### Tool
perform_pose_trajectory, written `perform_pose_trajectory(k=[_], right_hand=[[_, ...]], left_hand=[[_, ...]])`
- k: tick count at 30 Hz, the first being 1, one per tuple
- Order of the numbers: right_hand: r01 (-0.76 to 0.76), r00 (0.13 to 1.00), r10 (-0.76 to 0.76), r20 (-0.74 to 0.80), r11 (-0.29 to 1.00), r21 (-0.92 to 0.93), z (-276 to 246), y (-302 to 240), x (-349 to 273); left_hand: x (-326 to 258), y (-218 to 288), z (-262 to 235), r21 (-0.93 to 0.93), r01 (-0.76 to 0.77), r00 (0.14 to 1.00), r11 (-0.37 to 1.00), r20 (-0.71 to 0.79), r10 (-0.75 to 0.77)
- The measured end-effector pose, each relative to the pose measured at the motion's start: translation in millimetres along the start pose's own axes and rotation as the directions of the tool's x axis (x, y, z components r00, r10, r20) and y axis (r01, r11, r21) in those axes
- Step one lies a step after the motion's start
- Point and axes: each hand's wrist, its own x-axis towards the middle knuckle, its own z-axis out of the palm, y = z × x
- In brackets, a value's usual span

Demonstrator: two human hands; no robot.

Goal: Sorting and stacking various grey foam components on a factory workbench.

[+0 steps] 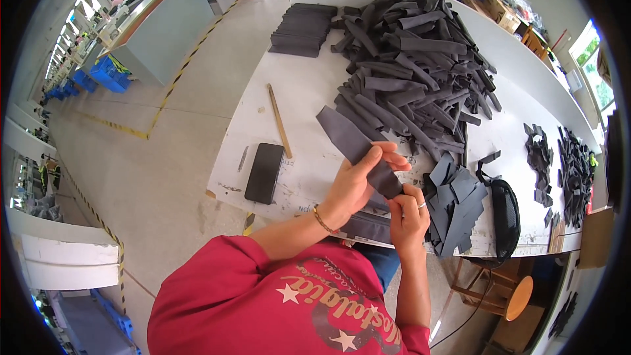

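Note:
A dark grey fabric strip point(344, 133) is held above the near part of the white table, slanting from upper left to lower right. My left hand point(358, 181) grips its middle, thumb on top, with some fingers stretched out beyond it. My right hand point(409, 215), a ring on one finger, pinches its lower right end. Several more dark strips point(368, 227) lie at the table's near edge, partly hidden behind my hands. Right of my right hand is a loose pile of flat dark pieces point(455, 204). Beyond my hands rises a large heap of folded dark strips point(417, 69).
A neat stack of dark strips point(302, 29) lies at the far left of the table point(243, 115). A black phone point(265, 173) and a thin wooden stick point(279, 120) are on the left. At right are a black case point(505, 217) and a wooden stool point(519, 298).

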Motion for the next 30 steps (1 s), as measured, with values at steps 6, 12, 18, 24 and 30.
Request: perform_pose_trajectory(k=[6, 12, 18, 24, 30], right_hand=[[-0.063, 0.997, 0.064, -0.035, 0.997, 0.035, 3.3, -4.3, -1.9], [-0.098, 0.995, 0.099, -0.014, 0.993, 0.070, 3.3, -5.0, -1.2], [-0.071, 0.997, 0.071, 0.003, 0.995, 0.074, 2.7, -5.9, 2.7], [-0.374, 0.927, 0.357, 0.116, 0.864, 0.336, 3.7, -11.7, 6.5], [-0.325, 0.824, 0.541, -0.170, 0.696, 0.641, 19.2, -7.7, -5.8]], left_hand=[[-12.3, -13.1, 10.1, -0.112, 0.012, 0.999, 0.994, -0.033, -0.015], [-15.5, -21.0, 8.9, -0.105, 0.005, 1.000, 0.994, -0.017, -0.007], [-18.5, -21.7, 10.2, -0.078, 0.025, 1.000, 0.997, -0.008, -0.025], [-12.3, -23.7, -2.0, -0.054, 0.054, 0.998, 0.997, -0.018, -0.055], [0.4, -3.2, 0.1, 0.020, -0.066, 0.998, 0.998, -0.007, 0.066]])
